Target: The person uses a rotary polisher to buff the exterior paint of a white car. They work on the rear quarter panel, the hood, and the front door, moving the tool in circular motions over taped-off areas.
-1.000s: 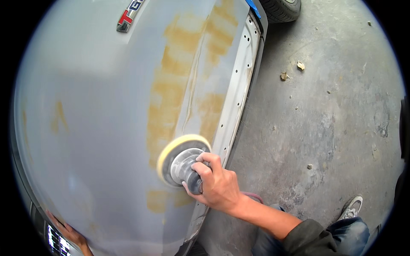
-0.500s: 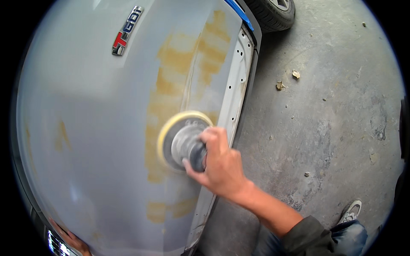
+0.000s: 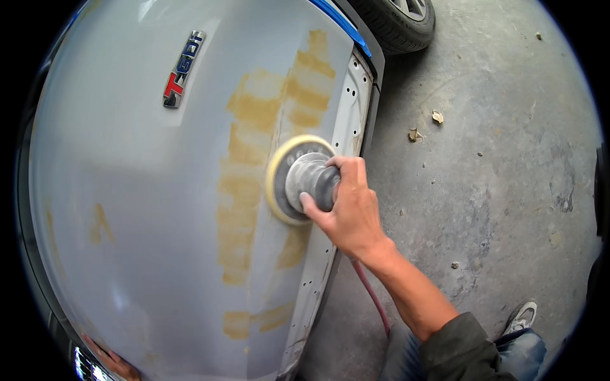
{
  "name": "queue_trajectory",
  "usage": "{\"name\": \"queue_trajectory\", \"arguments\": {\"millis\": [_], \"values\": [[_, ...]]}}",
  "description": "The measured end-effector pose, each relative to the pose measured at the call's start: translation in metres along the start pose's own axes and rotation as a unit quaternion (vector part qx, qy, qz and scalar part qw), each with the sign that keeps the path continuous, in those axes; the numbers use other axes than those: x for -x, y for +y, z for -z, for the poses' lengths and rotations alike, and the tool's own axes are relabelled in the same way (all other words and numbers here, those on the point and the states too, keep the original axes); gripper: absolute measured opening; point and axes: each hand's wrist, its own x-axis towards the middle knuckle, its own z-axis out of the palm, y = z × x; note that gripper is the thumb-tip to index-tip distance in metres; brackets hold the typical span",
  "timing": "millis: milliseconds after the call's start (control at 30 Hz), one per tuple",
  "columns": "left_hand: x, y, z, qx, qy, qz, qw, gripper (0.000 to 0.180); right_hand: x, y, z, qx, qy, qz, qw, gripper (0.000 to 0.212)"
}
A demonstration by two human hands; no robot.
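My right hand (image 3: 359, 206) is wrapped around the grey body of a round sander (image 3: 307, 181) with a pale yellow pad rim. The pad rests on the grey car hood (image 3: 165, 235), close to its right edge and over part of the mustard-yellow patches (image 3: 238, 222). A dark red hose (image 3: 373, 298) hangs down from behind my right wrist. At the lower left, my left hand (image 3: 113, 362) lies with fingers stretched out along the hood's front edge; the rest of it is out of the picture.
A badge with red and blue letters (image 3: 184, 68) sits on the upper hood. Blue masking tape (image 3: 343, 25) lines the top right edge above a white flange with holes (image 3: 351, 108). Beyond are a wheel (image 3: 406, 25), dry leaves (image 3: 415, 134) on concrete and my shoe (image 3: 522, 315).
My right hand has moved the sander up and to the right across the hood. More of the yellow patches below it shows, and the hose has come into view. My left hand stays at the edge.
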Motion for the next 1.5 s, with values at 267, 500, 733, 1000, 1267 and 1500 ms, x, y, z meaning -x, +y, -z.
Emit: {"name": "queue_trajectory", "arguments": {"millis": [267, 500, 733, 1000, 1267, 1500], "values": [[0.0, 0.003, 0.001, 0.009, -0.001, -0.005, 1.0, 0.072, -0.011, -0.008, -0.002, 0.004, -0.007, 0.007, 1.0, 0.061], [0.002, -0.008, -0.001, -0.006, -0.003, -0.005, 1.0, 0.074, -0.019, -0.014, 0.003, -0.015, -0.017, 0.027, 0.999, 0.06], [-0.004, 0.007, 0.0, -0.003, -0.001, -0.006, 1.0, 0.079, -0.027, -0.004, 0.01, -0.015, -0.036, 0.003, 0.999, 0.059], [-0.004, 0.006, -0.005, 0.014, -0.002, 0.009, 1.0, 0.081, -0.082, -0.01, 0.013, -0.021, 0.017, 0.005, 1.0, 0.059], [-0.004, 0.012, -0.001, -0.001, -0.002, 0.025, 1.0, 0.082, -0.007, -0.025, -0.008, -0.024, -0.027, 0.033, 0.999, 0.061], [-0.002, 0.01, 0.001, 0.003, -0.001, 0.004, 1.0, 0.077, 0.057, -0.013, -0.004, -0.033, -0.052, 0.016, 0.998, 0.058]]}}
